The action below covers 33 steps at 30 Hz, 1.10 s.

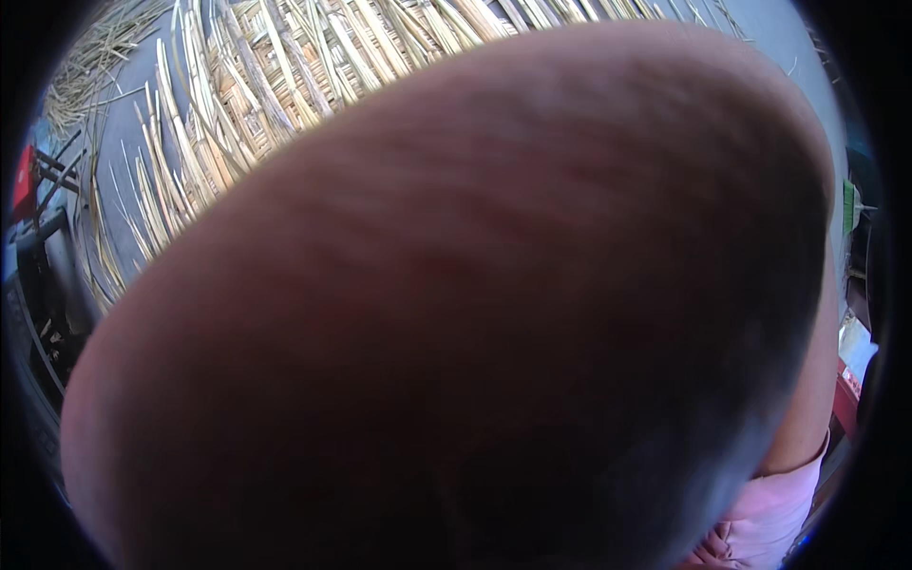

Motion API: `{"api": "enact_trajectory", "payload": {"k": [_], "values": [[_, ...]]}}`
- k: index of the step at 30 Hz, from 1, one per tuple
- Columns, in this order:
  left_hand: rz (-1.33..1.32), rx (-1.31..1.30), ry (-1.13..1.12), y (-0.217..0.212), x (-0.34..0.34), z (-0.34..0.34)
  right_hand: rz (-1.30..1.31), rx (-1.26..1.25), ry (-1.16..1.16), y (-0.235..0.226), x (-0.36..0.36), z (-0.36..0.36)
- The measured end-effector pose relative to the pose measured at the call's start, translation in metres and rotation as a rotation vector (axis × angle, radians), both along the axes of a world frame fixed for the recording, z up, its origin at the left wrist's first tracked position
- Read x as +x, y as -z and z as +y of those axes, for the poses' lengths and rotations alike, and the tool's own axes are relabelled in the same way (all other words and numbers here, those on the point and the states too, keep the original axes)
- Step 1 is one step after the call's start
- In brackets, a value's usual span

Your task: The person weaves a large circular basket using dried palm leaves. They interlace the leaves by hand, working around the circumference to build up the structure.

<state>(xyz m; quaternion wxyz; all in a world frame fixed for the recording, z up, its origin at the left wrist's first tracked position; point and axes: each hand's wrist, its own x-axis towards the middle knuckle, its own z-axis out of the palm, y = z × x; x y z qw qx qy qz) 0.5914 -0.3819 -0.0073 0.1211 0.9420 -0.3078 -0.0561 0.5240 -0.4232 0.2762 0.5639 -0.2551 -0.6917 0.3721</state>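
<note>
In the head view, we saw one blurred right arm or hand point(446, 285), so near the lens that it covered most of the scene. We could not tell whether its fingers were spread, pressed together or pinching anything; the left hand was out of our sight. One pink sleeve point(779, 503) lay at the near right.

Writing came first for us: one pale thing point(858, 342) at the right bore red specks, too small to be told as print.

Then we counted. One woven mat point(252, 123) lay on the far left and far middle of the grey floor point(798, 57), partly hidden by the skin. Its pale strips point(199, 142) — too many to count — fanned out toward the left. We found one heap of thin stalks point(95, 71) at the far left, one red object point(24, 180) at the left and one green piece point(849, 204) at the right.
</note>
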Motion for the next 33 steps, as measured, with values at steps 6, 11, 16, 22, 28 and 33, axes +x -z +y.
{"api": "enact_trajectory", "payload": {"k": [6, 11, 16, 22, 28, 33], "values": [[-0.019, 0.072, -0.018, -0.003, 0.0, -0.004, -0.05, 0.004, -0.009, 0.002, 0.004, 0.0], [-0.032, 0.095, -0.002, -0.008, 0.006, -0.007, -0.061, -0.006, -0.015, 0.003, 0.009, 0.001], [0.077, 0.034, -0.103, -0.009, 0.006, -0.011, -0.102, -0.012, -0.028, 0.003, 0.026, 0.002], [-0.127, 0.05, -0.056, -0.001, 0.008, -0.007, -0.024, -0.053, 0.16, 0.056, 0.036, 0.004], [0.058, -0.137, -0.35, -0.012, 0.015, -0.011, -0.021, -0.809, 1.171, 0.195, 0.151, -0.065], [0.072, -0.489, -0.599, -0.027, 0.061, -0.047, 0.535, -0.979, 1.772, 0.244, 0.239, -0.173]]}}
